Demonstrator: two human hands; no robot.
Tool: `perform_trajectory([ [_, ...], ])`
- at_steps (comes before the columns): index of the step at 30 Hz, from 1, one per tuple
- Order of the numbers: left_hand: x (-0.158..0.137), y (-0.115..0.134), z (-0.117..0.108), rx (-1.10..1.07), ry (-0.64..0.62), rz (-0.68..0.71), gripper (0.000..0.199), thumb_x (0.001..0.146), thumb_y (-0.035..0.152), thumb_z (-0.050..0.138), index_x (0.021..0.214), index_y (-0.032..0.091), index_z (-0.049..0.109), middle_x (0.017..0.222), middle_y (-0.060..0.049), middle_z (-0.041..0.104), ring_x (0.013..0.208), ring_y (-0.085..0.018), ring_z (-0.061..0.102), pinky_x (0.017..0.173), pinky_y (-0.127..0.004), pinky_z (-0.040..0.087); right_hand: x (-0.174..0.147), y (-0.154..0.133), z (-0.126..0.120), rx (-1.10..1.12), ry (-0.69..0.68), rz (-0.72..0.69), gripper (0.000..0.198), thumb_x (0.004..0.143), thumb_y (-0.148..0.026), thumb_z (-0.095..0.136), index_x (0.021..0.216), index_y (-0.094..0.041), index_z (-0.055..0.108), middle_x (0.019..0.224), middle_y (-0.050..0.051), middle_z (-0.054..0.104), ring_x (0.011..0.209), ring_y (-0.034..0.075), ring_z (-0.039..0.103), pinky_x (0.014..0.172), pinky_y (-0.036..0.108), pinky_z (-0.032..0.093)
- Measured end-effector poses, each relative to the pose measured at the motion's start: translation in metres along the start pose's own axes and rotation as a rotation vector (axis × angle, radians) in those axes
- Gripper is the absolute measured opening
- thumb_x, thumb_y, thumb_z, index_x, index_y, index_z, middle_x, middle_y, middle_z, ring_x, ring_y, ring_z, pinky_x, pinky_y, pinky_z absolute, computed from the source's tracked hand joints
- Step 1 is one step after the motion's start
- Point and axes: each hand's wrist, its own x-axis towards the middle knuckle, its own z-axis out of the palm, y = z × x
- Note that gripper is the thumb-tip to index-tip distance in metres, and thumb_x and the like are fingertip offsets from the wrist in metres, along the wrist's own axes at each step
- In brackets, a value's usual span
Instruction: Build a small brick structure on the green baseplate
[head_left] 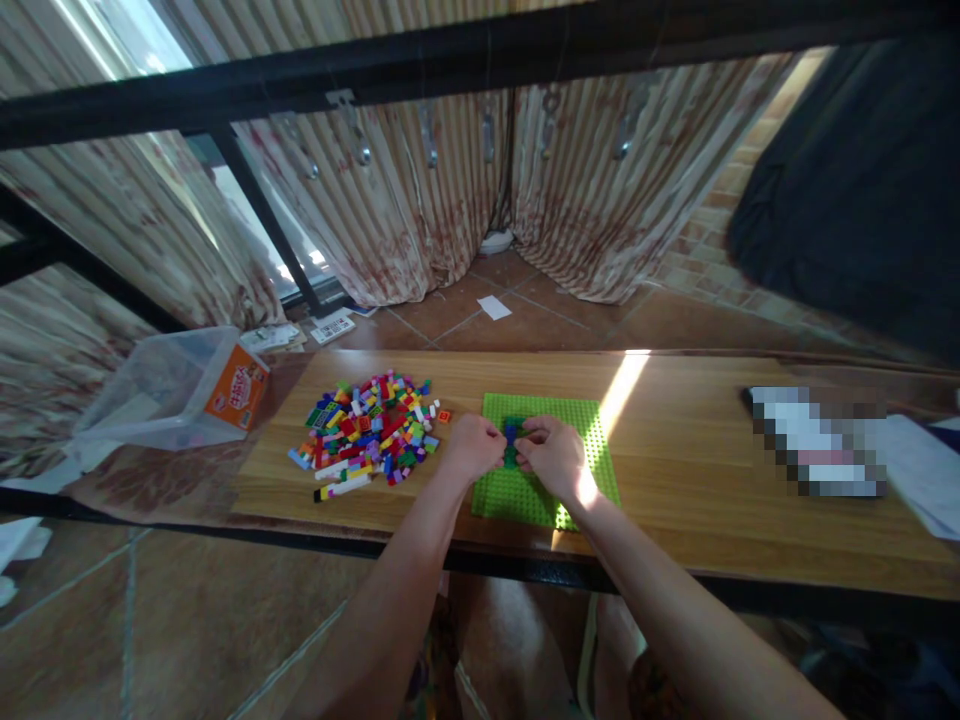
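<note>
A light green studded baseplate (551, 505) lies on the table in front of me. On its left part stand a few dark green building bricks (511, 458) and a blue building brick (511, 433), between my two hands. My left hand (475, 447) is closed at the plate's left edge, its fingertips against these bricks; what it pinches, if anything, is hidden. From the other side my right hand (553, 458) reaches over the plate, thumb and fingers pinched on a small brick among the blue and dark green ones. Left of the plate spreads a pile of mixed coloured bricks (375, 425).
One orange brick (445, 416) lies between pile and plate. A clear plastic box (176, 390) with an orange label stands beyond the left end of the wooden table (675, 450). A blurred-out flat object (814, 440) and papers (922, 475) lie right. A dark bar (450, 62) crosses above.
</note>
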Motion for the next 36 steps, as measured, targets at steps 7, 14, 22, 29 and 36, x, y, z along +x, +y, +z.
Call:
perform_trajectory([
  [7,-0.017,0.012,-0.001,0.117,0.091,0.011,0.023,0.079,0.016,0.051,0.073,0.012,0.073,0.058,-0.006,0.068,0.061,-0.015,0.065,0.061,-0.022,0.049,-0.004,0.004,-0.003,0.161,0.024,-0.055,0.017,0.073,-0.02,0.064,0.089,-0.015,0.06,0.063,0.001,0.067,0.051,0.013,0.065,0.049,0.023,0.056],
  [14,-0.021,0.001,-0.03,0.079,0.126,0.07,0.026,0.079,0.014,0.046,0.073,0.011,0.071,0.061,-0.005,0.069,0.06,-0.014,0.064,0.061,-0.022,0.047,-0.004,0.006,-0.027,0.066,0.088,-0.185,0.03,0.07,-0.038,0.064,0.088,-0.014,0.066,0.073,0.004,0.071,0.053,0.013,0.062,0.046,0.023,0.049],
  [22,-0.025,-0.002,-0.016,0.082,-0.139,0.112,0.019,0.073,0.021,0.055,0.069,0.014,0.072,0.057,-0.003,0.067,0.052,-0.012,0.059,0.052,-0.02,0.045,-0.014,0.014,-0.017,-0.259,-0.074,-0.196,0.021,0.067,-0.031,0.065,0.084,-0.02,0.07,0.073,0.001,0.071,0.06,0.015,0.065,0.054,0.024,0.049],
  [29,-0.022,0.003,-0.013,0.128,-0.129,0.077,0.018,0.07,0.017,0.055,0.064,0.015,0.072,0.056,-0.003,0.066,0.051,-0.011,0.058,0.05,-0.019,0.043,-0.016,0.006,-0.014,-0.358,-0.039,-0.178,0.022,0.067,-0.027,0.066,0.087,-0.019,0.071,0.072,0.0,0.072,0.059,0.013,0.065,0.055,0.023,0.047],
  [36,-0.02,0.005,-0.01,0.13,-0.12,0.035,0.018,0.068,0.014,0.055,0.06,0.014,0.072,0.056,-0.004,0.067,0.054,-0.013,0.06,0.055,-0.021,0.047,-0.014,0.006,-0.013,-0.345,-0.054,-0.166,0.022,0.066,-0.025,0.067,0.086,-0.019,0.071,0.067,0.0,0.07,0.058,0.014,0.064,0.054,0.023,0.046],
])
